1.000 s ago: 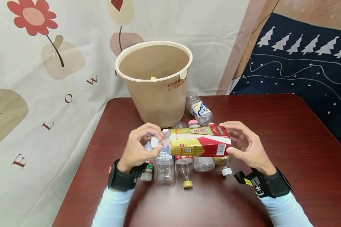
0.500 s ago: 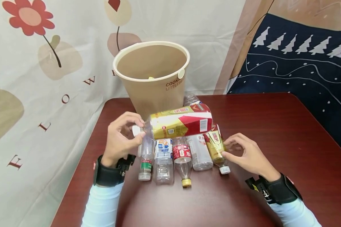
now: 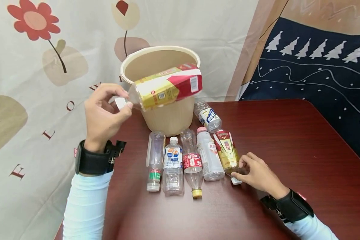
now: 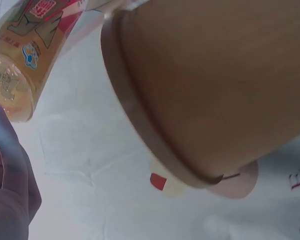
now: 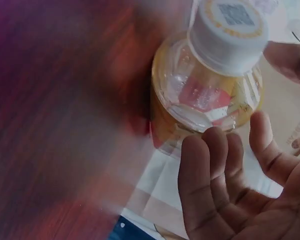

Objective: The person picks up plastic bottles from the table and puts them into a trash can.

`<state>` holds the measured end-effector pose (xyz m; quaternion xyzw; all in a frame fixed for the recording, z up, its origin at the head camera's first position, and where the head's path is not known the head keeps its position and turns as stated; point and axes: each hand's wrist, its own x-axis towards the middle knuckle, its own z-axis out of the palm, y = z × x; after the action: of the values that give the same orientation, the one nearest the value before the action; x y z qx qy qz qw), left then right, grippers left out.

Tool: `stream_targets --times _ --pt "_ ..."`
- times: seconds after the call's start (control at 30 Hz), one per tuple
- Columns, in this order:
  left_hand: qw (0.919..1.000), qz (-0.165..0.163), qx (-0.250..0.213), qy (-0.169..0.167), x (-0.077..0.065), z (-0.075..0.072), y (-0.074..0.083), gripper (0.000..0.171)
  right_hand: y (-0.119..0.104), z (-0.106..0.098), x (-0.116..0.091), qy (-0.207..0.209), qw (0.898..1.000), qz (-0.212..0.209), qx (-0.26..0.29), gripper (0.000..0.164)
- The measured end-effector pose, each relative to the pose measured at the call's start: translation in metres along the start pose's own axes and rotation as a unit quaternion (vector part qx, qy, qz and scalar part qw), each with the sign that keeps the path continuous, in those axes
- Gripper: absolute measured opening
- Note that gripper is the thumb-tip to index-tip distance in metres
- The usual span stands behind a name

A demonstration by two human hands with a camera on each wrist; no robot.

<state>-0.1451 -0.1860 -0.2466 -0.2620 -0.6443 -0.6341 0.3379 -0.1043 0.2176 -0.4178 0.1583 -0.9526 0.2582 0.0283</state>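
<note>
The bottle (image 3: 169,87) is hanging sideways near the bin's (image 3: 171,118) rim, the left hand (image 3: 103,115) pinching its capped end; the right hand's (image 3: 262,175) fingers are loosely curving by another bottle (image 3: 227,150), grip unclear.

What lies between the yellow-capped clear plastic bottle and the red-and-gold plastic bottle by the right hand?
The head view shows one pink-capped, whitish cylindrical plastic bottle lying between them.

left hand (image 3: 103,115): raised, pinching | right hand (image 3: 259,173): lower, fingers (image 5: 195,175) bent, thumb (image 5: 292,61) apart
</note>
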Motion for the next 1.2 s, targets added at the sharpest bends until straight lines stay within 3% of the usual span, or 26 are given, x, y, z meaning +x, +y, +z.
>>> stream_targets --times 0.13,0.23,0.5,0.73,1.0,1.2 --pt "0.998 -0.006 0.062 0.012 0.02 -0.004 -0.001 0.017 -0.002 0.002 -0.001 -0.021 0.999 0.043 -0.021 0.05" --pt "0.9922 -0.021 0.121 0.02 0.035 -0.005 -0.002 0.018 -0.004 0.002 0.0 -0.034 0.997 0.062 -0.027 0.055" --pt "0.9618 -0.093 0.255 0.039 0.076 -0.007 -0.009 0.014 -0.005 0.005 0.0 -0.049 0.996 0.075 -0.016 0.056" --pt "0.9318 -0.099 0.349 0.001 0.102 -0.007 -0.014 0.01 -0.004 0.008 0.0 -0.033 0.997 0.07 -0.004 0.053" --pt "0.917 -0.112 0.38 -0.046 0.126 -0.004 -0.023 0.004 -0.005 0.01 0.002 -0.011 0.998 0.062 -0.001 0.048" --pt "0.8812 -0.143 0.437 -0.11 0.138 -0.005 -0.028 0.01 -0.007 0.01 0.001 -0.008 0.998 0.066 0.004 0.047"
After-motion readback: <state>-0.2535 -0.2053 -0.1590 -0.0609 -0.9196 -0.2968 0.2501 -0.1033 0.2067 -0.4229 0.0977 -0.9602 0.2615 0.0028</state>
